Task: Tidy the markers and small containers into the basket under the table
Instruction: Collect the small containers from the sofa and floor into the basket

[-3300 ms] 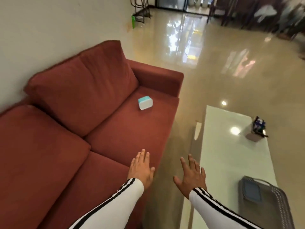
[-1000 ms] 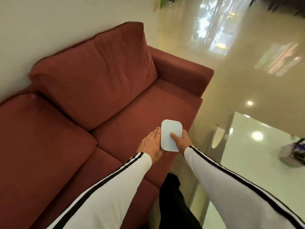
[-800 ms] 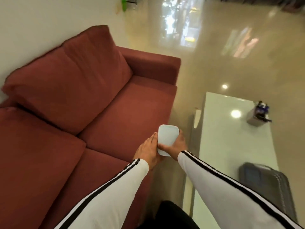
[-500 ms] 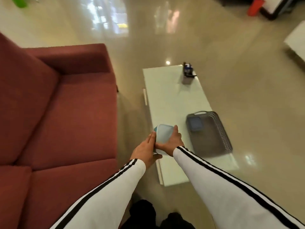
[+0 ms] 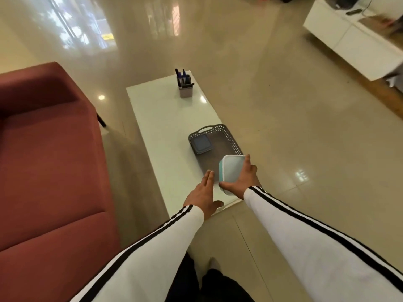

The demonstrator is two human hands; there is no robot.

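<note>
My right hand (image 5: 244,180) grips a small white container with a teal lid (image 5: 231,172), tilted on its side, just above the near end of the grey perforated basket (image 5: 229,136). The basket shows through the white glass table (image 5: 165,136) and holds a blue-lidded container (image 5: 201,143) at its far left corner. My left hand (image 5: 201,196) hovers flat with straight fingers beside the white container, apart from it. A grey holder with several markers (image 5: 185,87) stands at the table's far end.
A red sofa (image 5: 48,162) runs along the left, close to the table. Glossy tiled floor (image 5: 305,127) spreads to the right. A white low cabinet (image 5: 353,38) stands at the far right. My legs (image 5: 209,284) are at the table's near end.
I carried the white container from the sofa towards the basket. My left hand has let go of it and opened; my right hand alone holds it now.
</note>
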